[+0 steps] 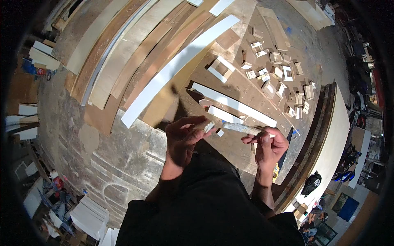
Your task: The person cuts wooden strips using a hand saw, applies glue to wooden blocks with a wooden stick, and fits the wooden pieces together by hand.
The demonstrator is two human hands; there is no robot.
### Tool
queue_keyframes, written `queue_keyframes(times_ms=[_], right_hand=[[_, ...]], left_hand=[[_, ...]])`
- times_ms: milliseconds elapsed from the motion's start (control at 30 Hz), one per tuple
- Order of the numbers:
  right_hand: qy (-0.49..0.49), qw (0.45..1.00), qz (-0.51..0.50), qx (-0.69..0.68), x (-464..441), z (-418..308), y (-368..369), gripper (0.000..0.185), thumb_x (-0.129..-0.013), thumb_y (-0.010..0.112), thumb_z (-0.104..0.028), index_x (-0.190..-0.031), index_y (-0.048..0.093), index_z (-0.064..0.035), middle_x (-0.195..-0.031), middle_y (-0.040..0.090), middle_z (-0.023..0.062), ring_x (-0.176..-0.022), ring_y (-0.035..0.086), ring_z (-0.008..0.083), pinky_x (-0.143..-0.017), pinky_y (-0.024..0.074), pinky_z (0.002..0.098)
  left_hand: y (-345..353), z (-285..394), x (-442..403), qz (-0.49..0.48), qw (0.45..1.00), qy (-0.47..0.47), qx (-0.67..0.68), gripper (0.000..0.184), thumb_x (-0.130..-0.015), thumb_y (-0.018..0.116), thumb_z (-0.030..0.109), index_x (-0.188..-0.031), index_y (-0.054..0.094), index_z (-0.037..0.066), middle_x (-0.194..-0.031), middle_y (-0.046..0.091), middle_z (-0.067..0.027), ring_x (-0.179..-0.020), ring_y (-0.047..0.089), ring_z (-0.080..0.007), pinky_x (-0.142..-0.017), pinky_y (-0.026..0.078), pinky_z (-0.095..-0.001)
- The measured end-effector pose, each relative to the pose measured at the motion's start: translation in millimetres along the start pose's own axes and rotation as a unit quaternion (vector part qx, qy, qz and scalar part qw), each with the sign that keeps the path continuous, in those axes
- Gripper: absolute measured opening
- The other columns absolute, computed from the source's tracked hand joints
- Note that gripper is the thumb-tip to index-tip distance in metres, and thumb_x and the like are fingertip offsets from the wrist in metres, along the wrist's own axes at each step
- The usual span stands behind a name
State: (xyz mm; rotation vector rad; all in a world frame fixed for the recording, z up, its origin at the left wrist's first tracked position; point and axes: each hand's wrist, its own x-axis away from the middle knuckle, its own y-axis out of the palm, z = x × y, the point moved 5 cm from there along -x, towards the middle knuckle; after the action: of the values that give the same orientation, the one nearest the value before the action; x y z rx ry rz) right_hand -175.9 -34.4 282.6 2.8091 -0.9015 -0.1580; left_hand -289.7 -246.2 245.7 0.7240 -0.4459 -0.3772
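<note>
My left hand (182,137) pinches a small wooden piece (209,126) with whitish stuff on its end; most of the piece is hidden by the fingers. Facing it from the right, my right hand (269,145) grips a stick (242,128) whose thick, pale, crusted end points left. A short gap lies between the stick's tip and the small piece. Below them on the worktable (238,151) lie a short white strip (225,115), a longer white strip (234,103) and a tiny white square (220,132).
Several small wooden frames and blocks (276,73) cover the table's far right. A rectangular frame (221,68) lies nearer the middle. Long boards (139,61) and a white strip (180,61) lie at left. Stacked panels (328,135) with a black object (311,183) stand at right.
</note>
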Motion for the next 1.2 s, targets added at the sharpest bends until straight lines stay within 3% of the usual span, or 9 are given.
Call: queue_keyframes(times_ms=[233, 300, 400, 467, 500, 567, 933, 1200], right_hand=[[-0.052, 0.999, -0.010, -0.001, 17, -28, -4, 0.017, -0.096, 0.063, -0.006, -0.103, 0.060, 0.0093, -0.082, 0.067, 0.0151, -0.068, 0.072, 0.0287, -0.064, 0.0604, 0.0391], [-0.072, 0.997, -0.030, 0.029, 18, -36, 0, 0.024, -0.100, 0.059, -0.016, -0.105, 0.058, 0.0072, -0.084, 0.066, 0.0183, -0.065, 0.070, 0.0294, -0.057, 0.0610, 0.0423], [-0.079, 0.996, -0.035, 0.022, 21, -44, -1, 0.025, -0.101, 0.058, -0.016, -0.105, 0.057, 0.0079, -0.085, 0.066, 0.0191, -0.064, 0.070, 0.0300, -0.056, 0.0607, 0.0409], [-0.075, 0.997, -0.032, 0.017, 24, -46, -4, 0.025, -0.100, 0.058, -0.016, -0.105, 0.057, 0.0082, -0.085, 0.066, 0.0195, -0.064, 0.070, 0.0302, -0.055, 0.0607, 0.0405], [-0.070, 0.997, -0.028, 0.012, 26, -46, -5, 0.026, -0.100, 0.058, -0.017, -0.105, 0.057, 0.0084, -0.085, 0.066, 0.0200, -0.064, 0.070, 0.0304, -0.055, 0.0607, 0.0400], [-0.070, 0.997, -0.035, 0.009, 27, -50, -4, 0.026, -0.100, 0.058, -0.017, -0.106, 0.057, 0.0087, -0.085, 0.066, 0.0202, -0.063, 0.070, 0.0306, -0.055, 0.0606, 0.0397], [-0.042, 0.999, -0.009, -0.017, 29, -52, -11, 0.024, -0.099, 0.060, -0.016, -0.103, 0.057, 0.0073, -0.081, 0.066, 0.0182, -0.060, 0.069, 0.0273, -0.051, 0.0589, 0.0384], [-0.027, 0.996, -0.035, -0.071, 36, -56, -12, 0.024, -0.098, 0.061, -0.013, -0.105, 0.057, 0.0096, -0.090, 0.067, 0.0209, -0.059, 0.069, 0.0287, -0.051, 0.0613, 0.0401]], left_hand=[[37, 3, 15, -0.074, 0.997, -0.014, 0.017, 0.033, -0.086, 0.072, 0.002, -0.116, 0.063, -0.008, -0.114, 0.068, -0.0178, -0.110, 0.066, -0.0266, -0.098, 0.056, -0.0425], [40, 1, 19, -0.084, 0.996, -0.028, 0.023, 0.034, -0.086, 0.073, 0.003, -0.116, 0.063, -0.007, -0.115, 0.068, -0.0173, -0.110, 0.066, -0.0265, -0.098, 0.055, -0.0422], [42, -3, 23, -0.106, 0.992, -0.042, 0.062, 0.036, -0.084, 0.074, 0.002, -0.117, 0.064, -0.007, -0.115, 0.068, -0.0171, -0.111, 0.066, -0.0261, -0.097, 0.055, -0.0402], [41, -4, 24, -0.110, 0.993, -0.038, -0.005, 0.052, -0.079, 0.081, 0.013, -0.122, 0.059, -0.007, -0.117, 0.065, -0.0194, -0.111, 0.065, -0.0256, -0.094, 0.057, -0.0354], [42, -3, 25, -0.110, 0.993, -0.038, -0.005, 0.052, -0.079, 0.081, 0.013, -0.122, 0.059, -0.007, -0.117, 0.065, -0.0194, -0.111, 0.065, -0.0256, -0.094, 0.057, -0.0354], [48, 4, 26, -0.126, 0.992, 0.005, -0.006, 0.040, -0.080, 0.077, -0.001, -0.118, 0.064, -0.006, -0.113, 0.068, -0.0170, -0.110, 0.067, -0.0250, -0.094, 0.055, -0.0350], [51, 1, 36, -0.146, 0.988, 0.059, 0.008, 0.042, -0.078, 0.077, -0.005, -0.118, 0.064, -0.007, -0.114, 0.067, -0.0170, -0.107, 0.067, -0.0239, -0.094, 0.054, -0.0340], [57, -7, 36, -0.166, 0.984, 0.062, 0.003, 0.042, -0.077, 0.076, -0.008, -0.116, 0.063, -0.007, -0.115, 0.066, -0.0170, -0.112, 0.065, -0.0242, -0.097, 0.053, -0.0356]])
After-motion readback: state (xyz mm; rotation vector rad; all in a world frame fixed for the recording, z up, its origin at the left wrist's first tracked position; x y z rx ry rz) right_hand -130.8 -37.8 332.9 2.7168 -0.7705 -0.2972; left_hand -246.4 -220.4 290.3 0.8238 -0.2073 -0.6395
